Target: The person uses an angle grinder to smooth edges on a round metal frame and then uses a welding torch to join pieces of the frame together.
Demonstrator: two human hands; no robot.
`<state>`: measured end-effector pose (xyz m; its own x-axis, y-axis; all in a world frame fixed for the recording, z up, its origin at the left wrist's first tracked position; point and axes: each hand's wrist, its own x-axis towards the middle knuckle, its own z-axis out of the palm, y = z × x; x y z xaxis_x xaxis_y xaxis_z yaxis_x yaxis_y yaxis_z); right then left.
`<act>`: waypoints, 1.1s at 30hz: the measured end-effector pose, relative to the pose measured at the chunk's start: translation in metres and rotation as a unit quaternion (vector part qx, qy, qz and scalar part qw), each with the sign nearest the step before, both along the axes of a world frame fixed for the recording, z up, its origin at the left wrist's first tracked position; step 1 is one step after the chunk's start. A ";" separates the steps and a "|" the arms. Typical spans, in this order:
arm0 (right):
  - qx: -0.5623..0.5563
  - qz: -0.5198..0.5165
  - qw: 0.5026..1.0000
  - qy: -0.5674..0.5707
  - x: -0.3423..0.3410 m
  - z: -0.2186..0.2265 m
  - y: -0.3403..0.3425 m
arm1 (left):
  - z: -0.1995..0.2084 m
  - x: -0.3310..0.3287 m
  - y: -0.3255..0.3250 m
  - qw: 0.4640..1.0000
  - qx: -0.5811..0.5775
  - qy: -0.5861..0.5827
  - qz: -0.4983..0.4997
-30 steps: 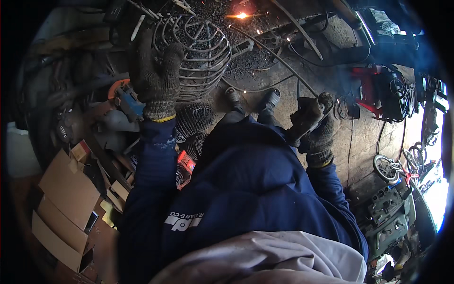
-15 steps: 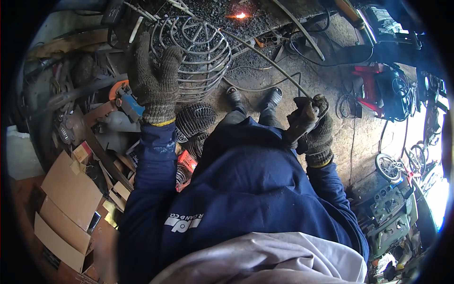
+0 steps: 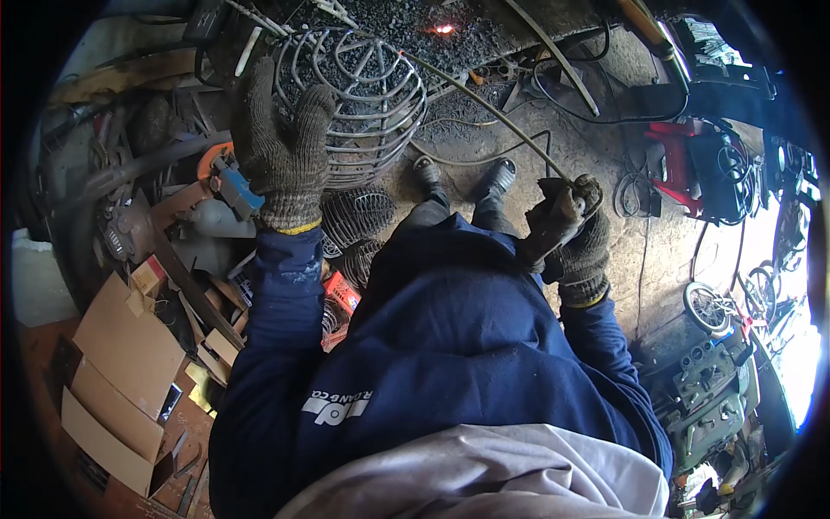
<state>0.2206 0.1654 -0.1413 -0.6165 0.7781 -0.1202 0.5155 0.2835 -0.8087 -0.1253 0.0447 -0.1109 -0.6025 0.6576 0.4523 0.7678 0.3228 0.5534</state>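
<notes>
A rounded basket of bent metal rods (image 3: 367, 111) stands at the upper middle, beside a bed of dark coals (image 3: 398, 19). My left hand (image 3: 281, 147), in a brown knit glove, grips its left side, thumb over the bars; the fingertips are partly hidden. My right hand (image 3: 579, 246), gloved alike, closes round a long thin metal rod (image 3: 484, 111) through a worn grey-brown scrap of leather or cloth (image 3: 558, 227). The rod slants away to the basket's far right rim, where a small reddish spot shows. Whether rod and basket are joined, I cannot tell.
A fire (image 3: 444, 29) glows among the coals. Dark coiled wire baskets (image 3: 356, 214) lie below my left hand, near an orange-and-blue tool (image 3: 235, 186). Opened cardboard boxes (image 3: 130, 342) stand lower left, a red machine with cables (image 3: 679, 164) right, a small bicycle (image 3: 709, 307) beyond.
The basket has shifted very slightly to the right along with the rod's far part. The fire's visible glow is smaller. Both hands keep their grip and place.
</notes>
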 end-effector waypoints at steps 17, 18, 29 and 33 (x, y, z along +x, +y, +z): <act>-0.107 -0.011 0.993 0.053 -0.003 0.008 0.003 | -0.002 -0.003 -0.002 1.000 -0.012 0.022 0.002; -0.080 -0.004 0.996 0.040 0.000 0.004 0.003 | -0.003 -0.004 -0.002 1.000 -0.012 0.022 0.002; -0.124 -0.009 0.991 0.055 -0.008 0.016 0.005 | -0.002 0.001 0.001 0.999 0.026 -0.030 -0.010; -0.152 -0.028 0.988 0.021 0.007 -0.005 0.004 | 0.000 0.003 0.002 0.998 0.029 -0.047 -0.006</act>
<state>0.2273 0.1694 -0.1463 -0.5825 0.7438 -0.3279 0.4875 -0.0032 -0.8731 -0.1226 0.0470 -0.1111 -0.6365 0.6392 0.4315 0.7154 0.2805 0.6399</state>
